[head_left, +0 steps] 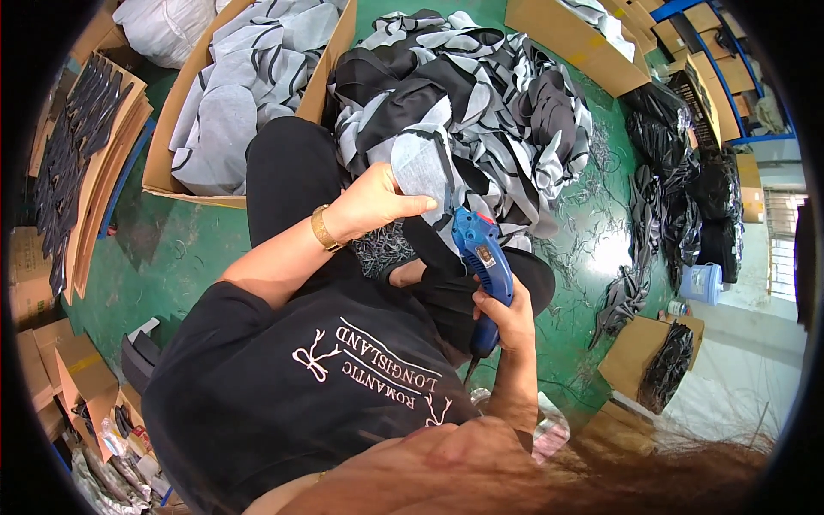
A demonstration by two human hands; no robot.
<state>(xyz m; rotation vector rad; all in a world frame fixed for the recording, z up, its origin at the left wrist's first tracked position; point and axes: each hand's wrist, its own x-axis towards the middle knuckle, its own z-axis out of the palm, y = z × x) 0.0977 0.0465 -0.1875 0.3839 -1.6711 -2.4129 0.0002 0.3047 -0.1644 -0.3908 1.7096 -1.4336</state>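
My left hand [378, 202] pinches the edge of a light grey fabric piece [422, 167] with a dark border, thumb on top. In my right hand [506, 313] is a blue corded power tool [482, 253], its handle wrapped by my fingers. The tool's head meets the fabric's edge just right of my left thumb; its tip is hidden there. A cord drops from the handle's lower end. Beyond my hands lies a big heap of black and grey fabric pieces [481, 103], touching the held piece.
A cardboard box [159, 167] of grey fabric pieces stands at the left front. Another carton [575, 47] is at the far right. Black plastic bags [665, 129] and a light blue jug [701, 283] line the right side. Thin offcuts litter the green floor [592, 223].
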